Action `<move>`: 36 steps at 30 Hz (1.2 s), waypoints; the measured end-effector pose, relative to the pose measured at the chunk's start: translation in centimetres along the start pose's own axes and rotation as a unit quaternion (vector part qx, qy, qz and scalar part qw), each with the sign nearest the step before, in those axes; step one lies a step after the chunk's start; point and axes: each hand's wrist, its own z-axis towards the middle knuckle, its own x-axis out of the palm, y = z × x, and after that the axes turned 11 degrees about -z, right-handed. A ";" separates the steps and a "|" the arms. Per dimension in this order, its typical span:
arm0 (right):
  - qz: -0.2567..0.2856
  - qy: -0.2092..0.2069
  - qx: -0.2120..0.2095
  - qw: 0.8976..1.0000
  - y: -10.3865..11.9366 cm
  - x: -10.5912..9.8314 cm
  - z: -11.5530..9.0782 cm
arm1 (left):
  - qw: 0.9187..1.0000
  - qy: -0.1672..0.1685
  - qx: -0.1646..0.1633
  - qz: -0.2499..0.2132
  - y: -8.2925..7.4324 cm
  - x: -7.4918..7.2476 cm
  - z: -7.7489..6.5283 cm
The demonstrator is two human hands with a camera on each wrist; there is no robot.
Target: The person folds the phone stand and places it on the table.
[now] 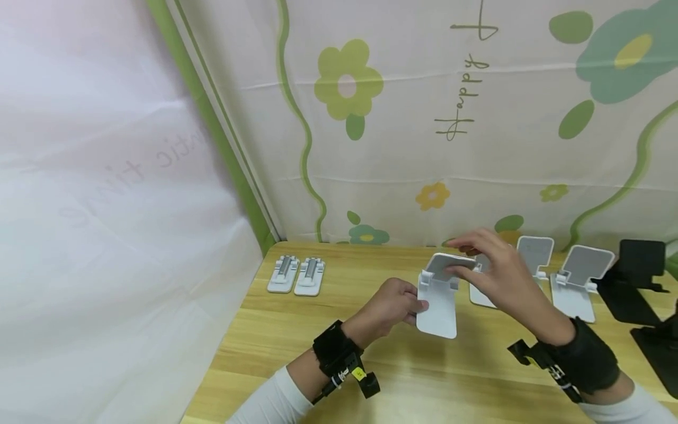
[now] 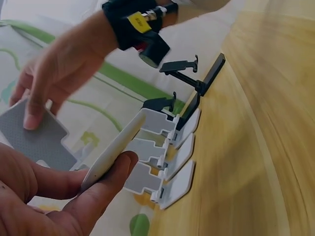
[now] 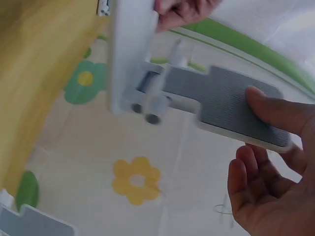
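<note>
A white foldable phone stand (image 1: 437, 317) is held in the air over the table. My left hand (image 1: 393, 303) pinches the side edge of its base between thumb and fingers. With the thumb on the grey pad and fingers behind, my right hand (image 1: 500, 270) grips the stand's tilting plate (image 3: 231, 103). The plate is swung out at an angle from the base in the right wrist view. Between them shows the hinge (image 3: 155, 93), slightly blurred. In the left wrist view the base (image 2: 115, 147) appears edge-on.
Two folded white stands (image 1: 283, 274) (image 1: 309, 277) lie at the table's far left. Several unfolded white stands (image 1: 574, 294) stand at the right, the nearest partly behind my right hand. Black stands (image 1: 630, 300) are beyond them. A printed curtain (image 1: 402, 153) hangs along the back edge.
</note>
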 end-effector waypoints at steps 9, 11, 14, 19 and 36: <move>-0.040 -0.047 -0.091 0.994 1.1 -0.5 1.1 | 1.000 -0.018 0.010 0.004 -0.1 -0.6 0.1; -0.044 -0.050 -0.094 0.993 1.3 -0.6 1.2 | 0.999 -0.024 0.017 0.013 -0.3 -0.7 0.1; -0.050 -0.057 -0.106 0.992 1.7 -0.6 1.2 | 0.999 -0.023 0.023 0.015 -0.7 -0.9 0.0; -0.068 -0.071 -0.141 0.985 2.9 0.0 0.8 | 0.999 -0.017 0.034 -0.006 -1.9 -1.3 0.1; -0.152 -0.075 -0.216 0.962 3.7 4.1 -1.8 | 0.998 -0.043 0.054 -0.009 -2.3 -2.5 0.1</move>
